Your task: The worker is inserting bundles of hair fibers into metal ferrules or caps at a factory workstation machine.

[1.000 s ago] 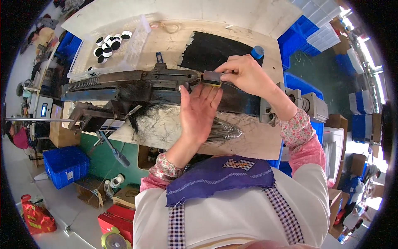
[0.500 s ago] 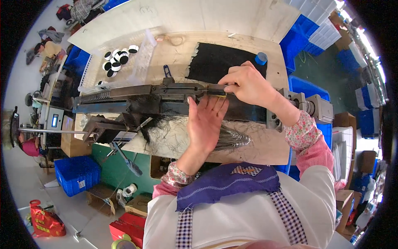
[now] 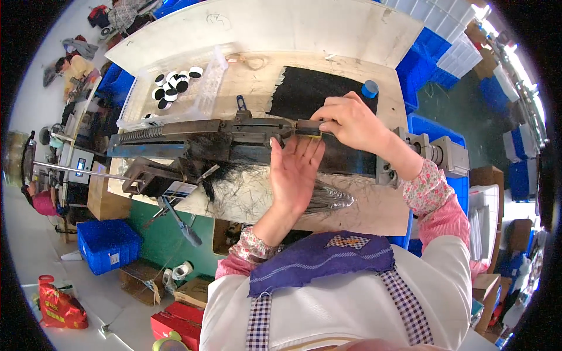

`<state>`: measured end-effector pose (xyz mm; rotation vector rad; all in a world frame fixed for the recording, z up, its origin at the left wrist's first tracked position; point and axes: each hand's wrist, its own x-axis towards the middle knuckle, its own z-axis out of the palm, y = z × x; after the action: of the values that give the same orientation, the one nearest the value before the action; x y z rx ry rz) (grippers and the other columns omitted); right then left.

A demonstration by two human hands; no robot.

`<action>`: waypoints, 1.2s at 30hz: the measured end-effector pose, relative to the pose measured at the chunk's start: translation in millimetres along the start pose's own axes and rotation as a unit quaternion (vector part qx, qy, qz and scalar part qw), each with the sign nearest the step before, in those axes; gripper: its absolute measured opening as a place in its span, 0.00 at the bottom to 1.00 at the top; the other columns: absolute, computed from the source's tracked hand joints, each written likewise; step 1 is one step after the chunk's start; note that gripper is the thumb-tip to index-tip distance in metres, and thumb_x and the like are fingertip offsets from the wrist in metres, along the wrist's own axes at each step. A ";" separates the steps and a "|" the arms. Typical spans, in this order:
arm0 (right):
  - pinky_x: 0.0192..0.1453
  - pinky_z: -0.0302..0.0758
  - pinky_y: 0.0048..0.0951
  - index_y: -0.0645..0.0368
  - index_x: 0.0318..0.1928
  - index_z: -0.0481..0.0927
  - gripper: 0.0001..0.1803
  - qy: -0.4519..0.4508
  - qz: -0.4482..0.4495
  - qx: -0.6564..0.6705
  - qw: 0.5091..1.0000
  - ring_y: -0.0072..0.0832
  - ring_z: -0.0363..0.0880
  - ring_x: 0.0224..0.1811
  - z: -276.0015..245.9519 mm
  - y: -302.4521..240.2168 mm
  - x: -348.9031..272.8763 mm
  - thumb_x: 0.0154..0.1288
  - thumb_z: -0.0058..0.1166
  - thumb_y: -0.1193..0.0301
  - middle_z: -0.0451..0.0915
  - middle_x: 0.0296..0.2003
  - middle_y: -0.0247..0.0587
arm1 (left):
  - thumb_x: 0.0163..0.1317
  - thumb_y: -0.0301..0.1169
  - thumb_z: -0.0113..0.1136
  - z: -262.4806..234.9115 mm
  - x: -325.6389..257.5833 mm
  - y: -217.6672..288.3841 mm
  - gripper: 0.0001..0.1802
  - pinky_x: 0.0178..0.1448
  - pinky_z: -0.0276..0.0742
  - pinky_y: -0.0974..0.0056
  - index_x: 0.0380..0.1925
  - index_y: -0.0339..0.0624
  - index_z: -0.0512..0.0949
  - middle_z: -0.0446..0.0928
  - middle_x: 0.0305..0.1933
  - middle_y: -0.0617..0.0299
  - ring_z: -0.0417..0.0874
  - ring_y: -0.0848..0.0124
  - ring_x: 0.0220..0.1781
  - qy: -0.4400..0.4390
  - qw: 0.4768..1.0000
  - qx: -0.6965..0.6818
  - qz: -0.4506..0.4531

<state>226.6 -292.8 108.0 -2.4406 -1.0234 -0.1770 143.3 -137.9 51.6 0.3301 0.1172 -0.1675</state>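
Across the middle of the table [image 3: 380,202], a small dark block [image 3: 308,127] with a yellow lower edge lies along a long metal machine [image 3: 193,127]. The block's long axis runs left to right, nearly in line with the machine's; its left end meets, or stands just beside, a narrow metal slide, the exact contact being too small to tell.

The right hand [image 3: 354,123] reaches in from the right, palm down, its thumb and fingers [image 3: 333,111] closed in a pinch on the block's right end. The left hand [image 3: 293,181] lies palm up on the near side, its fingers [image 3: 305,150] extended and spread a little, gripping nothing; their tips are at the block's near edge, though whether they touch it cannot be told.

The governing relation is thus this: the block lies directly left of the right hand's pinch and just beyond the left hand's fingertips, with the right hand the nearer.

Beyond the machine are a black sheet [image 3: 310,88], a blue-topped tub [image 3: 369,89], a blue clip [image 3: 240,103], and a clear basket [image 3: 220,61] of white-and-black rolls [image 3: 170,93]. A bundle of dark strands [image 3: 331,198] lies beside the left hand.
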 end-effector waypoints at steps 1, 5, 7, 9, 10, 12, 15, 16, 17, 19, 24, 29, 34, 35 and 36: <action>0.45 0.70 0.39 0.56 0.36 0.80 0.07 0.041 -0.004 0.026 0.999 0.38 0.78 0.36 -3.4 0.0 1.1 0.55 0.55 0.73 0.77 0.30 0.38 | 0.68 0.57 0.39 -1.7 0.9 0.3 0.35 0.74 0.53 0.54 0.55 0.32 0.61 0.66 0.58 0.50 0.63 0.59 0.66 -0.024 0.999 0.026 0.002; 0.37 0.75 0.41 0.57 0.39 0.75 0.07 0.088 0.054 0.065 0.993 0.45 0.78 0.36 -24.0 -32.5 -4.8 0.58 0.53 0.73 0.78 0.31 0.44 | 0.69 0.58 0.36 -7.4 1.8 0.6 0.38 0.75 0.49 0.55 0.59 0.30 0.58 0.63 0.61 0.52 0.61 0.61 0.68 -0.047 0.997 0.055 0.013; 0.36 0.75 0.41 0.56 0.38 0.74 0.06 0.048 0.086 0.052 0.994 0.46 0.78 0.37 -22.4 -30.5 -7.9 0.60 0.53 0.72 0.78 0.33 0.43 | 0.69 0.58 0.36 -5.5 1.9 0.9 0.38 0.75 0.49 0.55 0.59 0.30 0.58 0.63 0.61 0.52 0.61 0.61 0.68 -0.041 0.998 0.055 0.008; 0.37 0.75 0.41 0.56 0.38 0.74 0.06 0.074 0.061 0.038 0.995 0.44 0.78 0.38 -12.8 -16.9 -6.4 0.60 0.53 0.72 0.78 0.33 0.41 | 0.69 0.58 0.36 -4.5 2.2 0.8 0.38 0.75 0.50 0.55 0.59 0.30 0.57 0.64 0.61 0.51 0.61 0.61 0.68 -0.036 0.998 0.054 0.008; 0.39 0.74 0.41 0.55 0.38 0.75 0.06 0.101 0.033 0.025 0.994 0.43 0.78 0.38 -8.4 -10.7 -5.3 0.59 0.53 0.71 0.78 0.33 0.39 | 0.69 0.58 0.36 -4.0 2.6 0.5 0.39 0.75 0.50 0.55 0.60 0.30 0.57 0.64 0.61 0.52 0.61 0.61 0.67 -0.031 0.998 0.057 0.006; 0.42 0.73 0.40 0.55 0.38 0.76 0.07 0.065 0.024 0.020 0.997 0.41 0.78 0.39 1.0 -0.8 -3.2 0.58 0.53 0.72 0.78 0.33 0.38 | 0.68 0.58 0.36 -5.8 3.8 0.4 0.39 0.74 0.51 0.55 0.60 0.30 0.57 0.64 0.61 0.52 0.62 0.61 0.67 -0.026 0.998 0.057 0.007; 0.47 0.70 0.39 0.54 0.38 0.77 0.08 0.018 0.010 0.004 1.000 0.37 0.78 0.41 5.8 0.2 -2.3 0.57 0.54 0.72 0.78 0.33 0.36 | 0.68 0.59 0.36 -10.4 5.8 0.5 0.40 0.74 0.51 0.56 0.61 0.30 0.56 0.64 0.61 0.51 0.62 0.61 0.68 -0.046 0.998 0.047 0.005; 0.49 0.68 0.38 0.54 0.38 0.78 0.08 0.007 0.006 -0.007 1.000 0.35 0.77 0.41 6.5 -1.3 -2.7 0.56 0.54 0.73 0.78 0.33 0.35 | 0.68 0.59 0.36 -8.1 4.9 1.2 0.40 0.74 0.52 0.56 0.61 0.30 0.56 0.64 0.62 0.51 0.61 0.61 0.68 -0.042 0.998 0.051 0.005; 0.50 0.67 0.38 0.55 0.37 0.79 0.08 -0.006 0.011 -0.008 1.000 0.35 0.78 0.40 3.3 -3.5 -1.1 0.54 0.55 0.74 0.78 0.31 0.35 | 0.68 0.59 0.36 -6.0 4.4 1.4 0.40 0.74 0.52 0.56 0.61 0.30 0.56 0.63 0.62 0.51 0.61 0.61 0.68 -0.038 0.998 0.055 0.004; 0.50 0.67 0.38 0.55 0.36 0.79 0.08 -0.004 0.005 -0.008 1.000 0.35 0.78 0.39 1.4 -6.1 -0.5 0.53 0.56 0.74 0.78 0.30 0.36 | 0.68 0.58 0.37 -3.3 2.8 1.6 0.39 0.75 0.52 0.54 0.58 0.29 0.59 0.64 0.61 0.48 0.62 0.58 0.67 -0.022 0.999 0.045 0.010; 0.49 0.67 0.38 0.57 0.36 0.80 0.09 -0.006 0.005 -0.005 1.000 0.36 0.78 0.38 -0.9 -5.2 -0.3 0.51 0.57 0.76 0.78 0.28 0.38 | 0.68 0.58 0.37 3.4 2.4 4.0 0.38 0.75 0.51 0.52 0.56 0.28 0.61 0.66 0.59 0.45 0.63 0.54 0.67 0.011 0.999 0.045 0.009; 0.49 0.67 0.38 0.56 0.36 0.80 0.09 -0.009 0.020 -0.016 1.000 0.36 0.78 0.38 -2.2 -6.9 -3.1 0.51 0.57 0.76 0.78 0.29 0.38 | 0.69 0.57 0.37 1.6 2.5 5.3 0.38 0.75 0.52 0.53 0.57 0.27 0.61 0.64 0.62 0.43 0.63 0.53 0.68 -0.007 0.999 0.039 0.002; 0.50 0.66 0.37 0.56 0.36 0.80 0.08 -0.013 0.016 -0.031 0.999 0.35 0.78 0.39 -1.6 -5.5 -4.1 0.53 0.56 0.75 0.78 0.29 0.37 | 0.69 0.56 0.37 3.0 2.3 5.2 0.38 0.75 0.52 0.53 0.57 0.27 0.60 0.63 0.64 0.42 0.61 0.53 0.69 -0.015 0.999 0.035 0.006; 0.51 0.66 0.37 0.56 0.36 0.80 0.08 -0.017 0.018 -0.037 0.999 0.35 0.78 0.39 -1.9 -5.3 -4.6 0.53 0.55 0.74 0.78 0.29 0.37 | 0.69 0.56 0.36 4.4 1.5 4.9 0.38 0.75 0.51 0.53 0.58 0.27 0.60 0.63 0.64 0.42 0.61 0.53 0.69 -0.008 0.999 0.045 0.005; 0.51 0.66 0.37 0.56 0.36 0.80 0.08 -0.018 0.017 -0.037 0.999 0.35 0.78 0.39 -1.8 -6.0 -5.0 0.53 0.55 0.74 0.78 0.29 0.37 | 0.69 0.56 0.36 3.7 0.5 4.9 0.38 0.75 0.51 0.53 0.58 0.27 0.60 0.63 0.64 0.42 0.61 0.53 0.69 -0.007 0.999 0.043 0.006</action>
<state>219.0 -293.2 110.5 -2.5345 -1.0073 -0.1623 145.0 -134.7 56.5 0.4161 0.0946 -0.1624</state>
